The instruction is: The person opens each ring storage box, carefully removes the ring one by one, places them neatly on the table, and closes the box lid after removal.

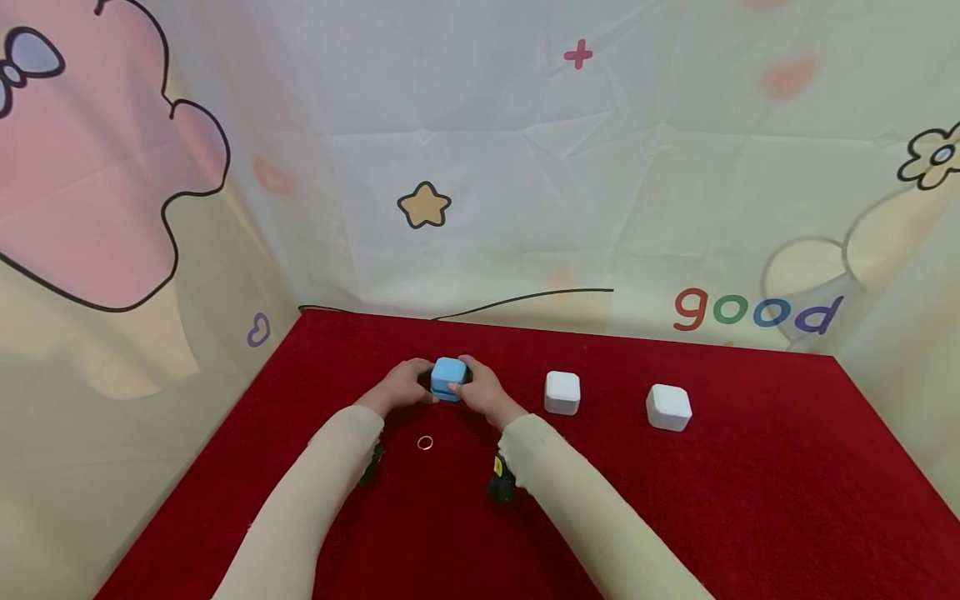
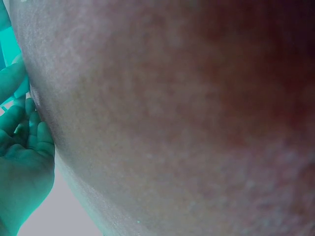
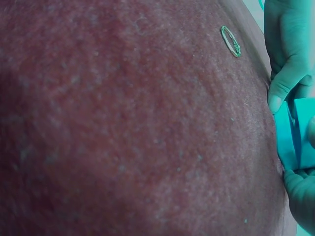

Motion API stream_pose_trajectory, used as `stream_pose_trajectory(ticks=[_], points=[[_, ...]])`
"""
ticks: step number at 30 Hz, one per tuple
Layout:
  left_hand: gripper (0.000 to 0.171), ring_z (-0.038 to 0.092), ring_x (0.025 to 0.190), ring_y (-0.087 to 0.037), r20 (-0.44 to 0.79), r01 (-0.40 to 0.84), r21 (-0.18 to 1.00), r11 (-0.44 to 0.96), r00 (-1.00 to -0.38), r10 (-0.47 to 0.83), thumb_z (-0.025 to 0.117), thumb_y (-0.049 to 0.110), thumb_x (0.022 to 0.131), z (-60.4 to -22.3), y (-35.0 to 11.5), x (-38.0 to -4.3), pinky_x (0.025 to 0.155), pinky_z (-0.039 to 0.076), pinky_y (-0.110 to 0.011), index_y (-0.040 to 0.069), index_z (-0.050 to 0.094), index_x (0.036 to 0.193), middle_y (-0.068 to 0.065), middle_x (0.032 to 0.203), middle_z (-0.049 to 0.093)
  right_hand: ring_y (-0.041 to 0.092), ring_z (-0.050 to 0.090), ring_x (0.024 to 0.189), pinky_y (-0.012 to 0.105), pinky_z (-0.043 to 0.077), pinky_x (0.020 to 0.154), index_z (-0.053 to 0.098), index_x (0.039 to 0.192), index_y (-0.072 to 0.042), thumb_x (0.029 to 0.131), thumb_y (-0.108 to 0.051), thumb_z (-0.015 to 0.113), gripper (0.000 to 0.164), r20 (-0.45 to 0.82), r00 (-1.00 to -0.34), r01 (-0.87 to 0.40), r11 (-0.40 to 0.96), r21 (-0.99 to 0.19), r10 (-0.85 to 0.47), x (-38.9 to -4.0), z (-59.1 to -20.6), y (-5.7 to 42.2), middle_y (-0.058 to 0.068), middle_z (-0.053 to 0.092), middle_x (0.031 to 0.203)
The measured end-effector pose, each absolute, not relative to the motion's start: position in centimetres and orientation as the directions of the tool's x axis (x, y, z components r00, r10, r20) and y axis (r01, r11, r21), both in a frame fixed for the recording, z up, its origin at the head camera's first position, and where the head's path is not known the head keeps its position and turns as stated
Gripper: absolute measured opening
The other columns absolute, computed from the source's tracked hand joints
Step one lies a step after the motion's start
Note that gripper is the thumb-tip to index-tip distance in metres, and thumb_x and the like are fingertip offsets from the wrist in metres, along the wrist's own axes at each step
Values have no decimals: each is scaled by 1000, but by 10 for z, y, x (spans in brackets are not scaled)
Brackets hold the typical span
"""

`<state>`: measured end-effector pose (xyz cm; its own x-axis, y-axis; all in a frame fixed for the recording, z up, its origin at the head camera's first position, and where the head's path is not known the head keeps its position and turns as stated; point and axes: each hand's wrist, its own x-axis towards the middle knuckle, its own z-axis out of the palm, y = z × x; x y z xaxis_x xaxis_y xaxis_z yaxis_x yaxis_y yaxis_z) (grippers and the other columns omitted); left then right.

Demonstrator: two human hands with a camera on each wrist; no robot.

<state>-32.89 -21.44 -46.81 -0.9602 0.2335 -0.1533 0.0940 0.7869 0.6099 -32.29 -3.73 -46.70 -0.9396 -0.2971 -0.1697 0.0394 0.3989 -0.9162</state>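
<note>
- One small blue box point(image 1: 448, 372) is gripped from both sides: the left hand point(image 1: 407, 385) curls round its left side, the right hand point(image 1: 483, 390) round its right.
- The right thumb lies across the front of the box; the left thumb presses low at its near corner.
- A narrow gap runs between the box's upper and lower parts; whether it touches the bench point(image 1: 750, 500) cannot be told.
- A thin ring point(image 1: 425, 442) lies on the red cloth, nearer the viewer than the box.
- To the right stand a white box point(image 1: 562, 392) and, farther right, another white box point(image 1: 668, 407), well apart.
</note>
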Motion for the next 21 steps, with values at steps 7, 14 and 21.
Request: stream_pose_trajectory(ticks=[7,14,21], points=[[61,47,141,-41,-160,90,607,789,-959,232,74,8,90,-465,-213,-326,121,39,-53,-7,52,144,-25,151,51,39,47,137,50,45,116,41,153,-2,99,-9,64,59,-157,-941,13,434,-901,-298,-322,-467,-38,24,45,155],[62,50,139,-39,-147,111,627,771,-955,257,78,14,87,-472,-220,-335,117,43,-50,-4,56,143,-23,148,54,39,45,139,54,41,119,40,154,-2,99,-7,63,59,-152,-943,17,413,-911,-296,-318,-462,-38,23,45,156],[62,48,141,-40,-167,90,637,766,-953,252,76,10,88,-470,-218,-332,120,40,-53,-6,53,144,-24,151,52,40,46,138,54,42,118,41,153,-3,99,-8,64,59,-146,-944,9,419,-908,-297,-315,-463,-37,23,46,155]])
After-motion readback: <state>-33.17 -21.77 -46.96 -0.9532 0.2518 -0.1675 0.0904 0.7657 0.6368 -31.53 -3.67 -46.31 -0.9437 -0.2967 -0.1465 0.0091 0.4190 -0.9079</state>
